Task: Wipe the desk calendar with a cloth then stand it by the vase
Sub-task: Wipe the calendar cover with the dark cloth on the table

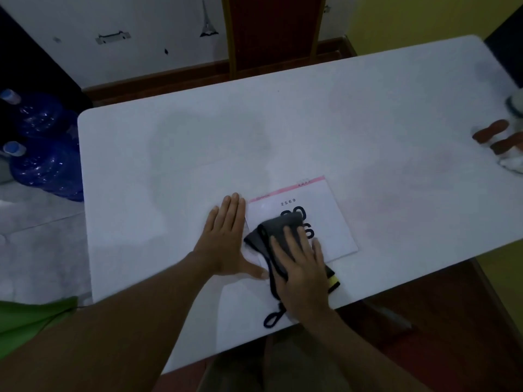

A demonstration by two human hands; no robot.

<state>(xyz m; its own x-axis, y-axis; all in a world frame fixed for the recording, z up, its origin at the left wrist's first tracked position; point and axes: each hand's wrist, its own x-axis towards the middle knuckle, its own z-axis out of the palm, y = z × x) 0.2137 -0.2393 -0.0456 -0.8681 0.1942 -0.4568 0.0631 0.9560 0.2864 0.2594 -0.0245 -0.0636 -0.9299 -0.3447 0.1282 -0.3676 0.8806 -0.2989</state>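
Fingers (294, 244) of our right hand (304, 274) are lying flat, pressing the folded grey cloth (278, 233) across the flat white desk calendar (331, 219); our left hand (225, 241), splayed and holding nothing, should be pinning its edge.

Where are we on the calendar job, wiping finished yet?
Nothing looks finished. In hand: the calendar lies flat on the table, the left hand pressed flat at its left edge while the right hand presses the grey cloth on its face. Left: finish wiping, then stand it by the vase, which seems to be at the far right edge, blurred.
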